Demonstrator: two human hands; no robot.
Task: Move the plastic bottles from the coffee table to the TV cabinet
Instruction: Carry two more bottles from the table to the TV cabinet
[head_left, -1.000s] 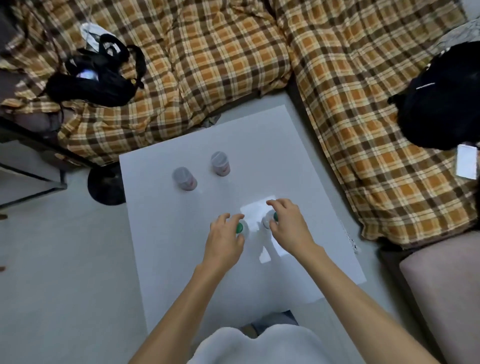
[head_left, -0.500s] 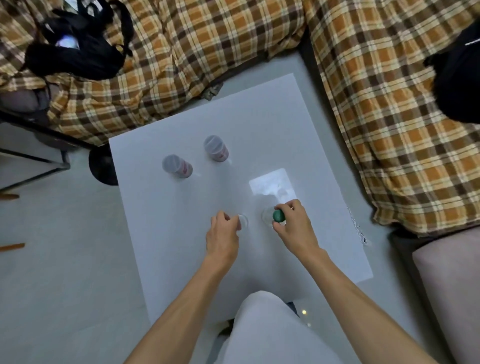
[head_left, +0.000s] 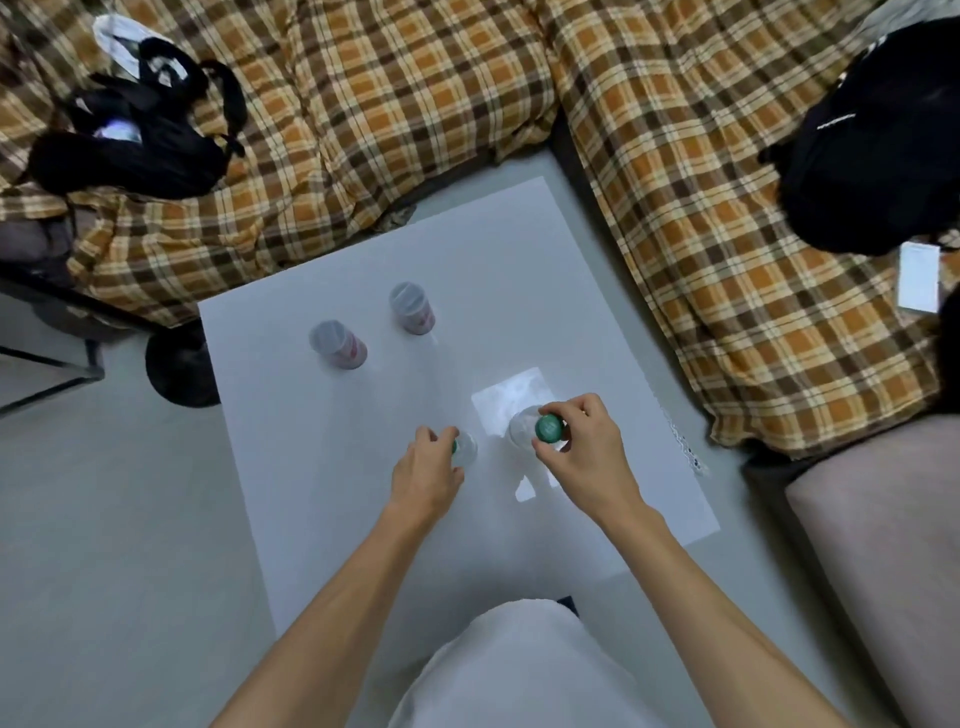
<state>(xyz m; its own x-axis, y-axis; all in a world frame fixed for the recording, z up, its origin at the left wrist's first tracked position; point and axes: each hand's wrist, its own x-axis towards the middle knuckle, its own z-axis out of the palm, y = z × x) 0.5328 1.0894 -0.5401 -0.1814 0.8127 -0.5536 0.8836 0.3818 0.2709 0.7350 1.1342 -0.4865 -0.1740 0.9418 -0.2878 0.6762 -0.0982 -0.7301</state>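
Two clear plastic bottles with green caps stand upright near the middle of the white coffee table (head_left: 291, 467). My left hand (head_left: 427, 475) grips the neck of the left bottle (head_left: 466, 448), hiding most of its cap. My right hand (head_left: 586, 453) holds the top of the right bottle (head_left: 524, 426), fingers around its green cap. Two more plastic bottles, upside down with red-and-white labels, stand farther back: one on the left (head_left: 337, 345), one to its right (head_left: 413, 307). The TV cabinet is out of view.
A plaid-covered sofa (head_left: 675, 218) wraps the table's far and right sides. A black bag (head_left: 130, 140) lies on it at the left and a black garment (head_left: 872, 140) at the right. A round black stand base (head_left: 179, 371) sits by the table's left corner. A beige cushion (head_left: 883, 545) is at the right.
Both hands stay closed on the two green-capped bottles. The right bottle's cap now shows more fully between my fingers. The view has shifted slightly as my head moved.
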